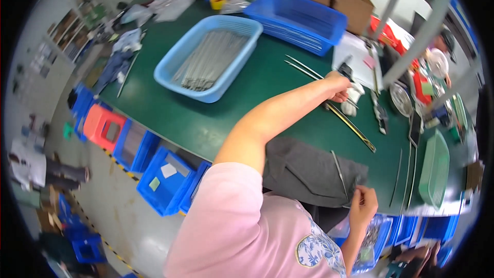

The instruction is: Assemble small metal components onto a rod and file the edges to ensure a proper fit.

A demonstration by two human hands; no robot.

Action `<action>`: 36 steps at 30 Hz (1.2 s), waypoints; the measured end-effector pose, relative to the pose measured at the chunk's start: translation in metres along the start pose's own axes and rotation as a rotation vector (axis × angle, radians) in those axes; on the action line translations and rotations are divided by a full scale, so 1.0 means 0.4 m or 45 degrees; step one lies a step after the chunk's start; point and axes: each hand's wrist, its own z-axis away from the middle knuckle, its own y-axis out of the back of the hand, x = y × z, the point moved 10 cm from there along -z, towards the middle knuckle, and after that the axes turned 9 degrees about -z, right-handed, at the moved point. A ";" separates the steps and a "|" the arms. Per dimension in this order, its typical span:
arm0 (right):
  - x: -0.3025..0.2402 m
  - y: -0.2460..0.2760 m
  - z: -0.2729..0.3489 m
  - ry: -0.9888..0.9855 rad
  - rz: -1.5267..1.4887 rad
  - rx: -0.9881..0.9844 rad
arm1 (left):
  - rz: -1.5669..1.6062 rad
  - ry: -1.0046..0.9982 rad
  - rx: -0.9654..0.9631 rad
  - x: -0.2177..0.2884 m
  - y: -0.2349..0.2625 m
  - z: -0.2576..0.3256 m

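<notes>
My left arm stretches forward across the green table (278,116). At its end my left hand (338,86) has curled fingers, between a dark tool (345,70) and a white glove (353,94); what it grips is hidden. Thin metal rods (303,67) run beneath this hand, and a yellow-and-dark long tool (355,128) lies just nearer. My right hand (364,203) is at the near edge, fingers pinched together against the corner of a dark grey cloth (303,170). Whether the fingers hold the cloth is unclear. A thin metal rod (339,174) rests on the cloth.
A light blue basket (167,67) holds many thin rods. Behind are a darker blue basket (329,33) and cardboard boxes (352,5). At right lie a green basket (433,170), long rods (411,175) and a clear bowl (400,98). Blue bins (164,188) stand below the table's left edge.
</notes>
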 end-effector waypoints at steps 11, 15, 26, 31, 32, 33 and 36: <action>-0.096 -0.148 -0.054 0.477 0.610 -0.342 | -1.520 0.482 1.322 -0.113 1.028 0.624; -0.021 -0.098 -0.108 0.228 0.306 -0.285 | -1.485 0.471 1.274 -0.174 1.030 0.629; 0.110 0.026 0.035 0.085 0.281 0.187 | -1.838 0.598 0.733 -0.208 0.904 0.479; 0.045 -0.014 0.018 -0.332 0.517 0.162 | -2.021 0.382 0.551 -0.314 1.083 0.416; 0.068 -0.009 0.020 -0.437 0.498 0.169 | -1.918 0.425 0.537 -0.329 1.115 0.437; 0.073 -0.013 0.015 -0.490 0.507 0.154 | -1.995 0.273 0.667 -0.337 1.175 0.456; 0.070 0.001 0.023 -0.596 0.462 0.212 | -1.978 0.389 0.766 -0.292 1.155 0.440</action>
